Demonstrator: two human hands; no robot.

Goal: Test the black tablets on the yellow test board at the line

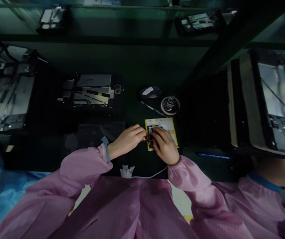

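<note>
A small dark electronic part (150, 131) with light patches lies on a white sheet with a yellow border (173, 127). My left hand (129, 138) reaches in from the left, its thumb and fingers pinched together at the part's left edge. A thin orange-brown sliver shows at those fingertips, too small to name. Over the right side of the part, my right hand (166, 146) has its fingers bent down and its tips against the part. The fingers partly cover the part and its lower end.
Behind the sheet are a pen (153, 109), a dark mouse (150, 93) and a round dish (170, 105). Opened device assemblies (92, 91) stand left, with stacked trays (242, 103) at right. A blue pen (215, 156) lies right. A co-worker's sleeve (261, 196) is nearby.
</note>
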